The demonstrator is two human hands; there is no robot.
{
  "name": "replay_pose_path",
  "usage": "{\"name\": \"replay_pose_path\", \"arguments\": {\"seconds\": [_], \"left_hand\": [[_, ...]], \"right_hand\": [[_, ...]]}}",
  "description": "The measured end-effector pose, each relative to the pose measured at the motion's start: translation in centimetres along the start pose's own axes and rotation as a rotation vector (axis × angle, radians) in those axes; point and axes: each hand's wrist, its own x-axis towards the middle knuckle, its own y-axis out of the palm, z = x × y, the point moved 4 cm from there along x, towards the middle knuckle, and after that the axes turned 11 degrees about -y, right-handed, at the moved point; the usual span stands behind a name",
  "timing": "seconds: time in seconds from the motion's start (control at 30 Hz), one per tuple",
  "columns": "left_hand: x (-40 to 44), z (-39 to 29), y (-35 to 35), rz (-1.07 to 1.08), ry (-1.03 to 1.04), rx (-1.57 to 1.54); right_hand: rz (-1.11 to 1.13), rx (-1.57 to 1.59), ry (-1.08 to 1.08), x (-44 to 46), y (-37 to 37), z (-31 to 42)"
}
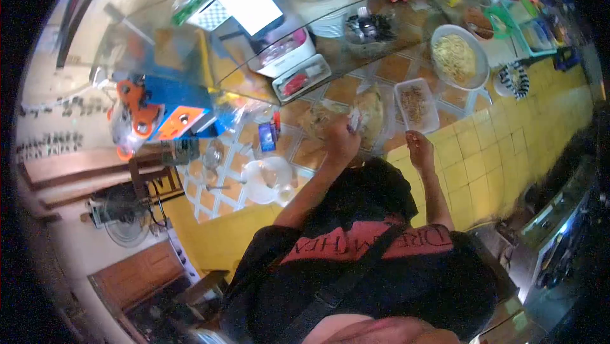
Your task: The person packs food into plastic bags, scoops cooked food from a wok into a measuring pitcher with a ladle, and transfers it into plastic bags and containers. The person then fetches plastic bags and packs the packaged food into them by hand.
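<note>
My left hand (342, 137) is closed around a small whitish thing, too blurred to identify, over a pale, round-edged food item or wrapper (370, 112) on the tiled counter. My right hand (419, 147) is beside the near edge of a clear rectangular tub (427, 101) holding brown shredded food (412, 104). Its fingers are pressed together, and anything between them is too small to make out. Left of my left hand lies another clear wrapper or bag with pale contents (318, 118).
A large bowl of noodles (454, 58) stands at the right, with a striped round container (512, 81) beyond it. White trays (302, 77) are at the back. A blue box (267, 137) and white plastic dish (264, 179) sit left. A glass shelf crosses above the counter.
</note>
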Motion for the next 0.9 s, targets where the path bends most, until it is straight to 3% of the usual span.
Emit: {"name": "replay_pose_path", "arguments": {"seconds": [0.1, 0.17, 0.27, 0.33, 0.5, 0.57, 0.67, 0.73, 0.77, 0.83, 0.9], "left_hand": [[1.3, -0.4, 3.8, 0.052, 0.062, 0.021], [1.8, -0.5, 5.3, 0.140, -0.138, -0.028], [1.3, 1.5, 7.9, 0.029, -0.047, 0.073], [1.4, 3.3, 8.9, 0.057, -0.093, 0.043], [2.1, 4.3, 8.3, 0.094, -0.347, 0.008], [1.9, 5.3, 8.8, 0.126, -0.238, -0.280], [1.2, 5.0, 5.6, 0.044, -0.339, -0.195], [-0.2, 8.1, 6.9, 0.282, -0.280, -0.414], [-1.0, 8.7, 4.9, 0.222, -0.322, -0.419], [-2.4, 7.3, -0.5, 0.010, -0.090, -0.247], [-4.5, 9.1, -4.4, -0.072, -0.155, -0.237]], "right_hand": [[-0.038, -0.009, 0.046, -0.3, -1.3, -1.2], [-0.054, -0.016, 0.051, -0.3, -1.7, -1.9], [-0.081, 0.011, 0.069, -0.1, -2.0, -2.9], [-0.111, -0.029, -0.071, 0.5, -2.3, -2.7], [0.029, -0.072, -0.100, 2.9, -0.9, -1.8], [0.157, -0.096, -0.166, 4.3, 0.1, -0.1], [0.384, -0.163, -0.355, 5.3, 2.3, 3.6], [0.324, -0.252, -0.609, 5.8, 4.0, 4.1], [0.381, -0.239, -0.653, 5.7, 4.9, 5.2], [0.473, -0.312, -0.435, 6.0, 6.0, 7.6], [0.531, -0.314, -0.525, 6.3, 8.1, 7.8]]}}
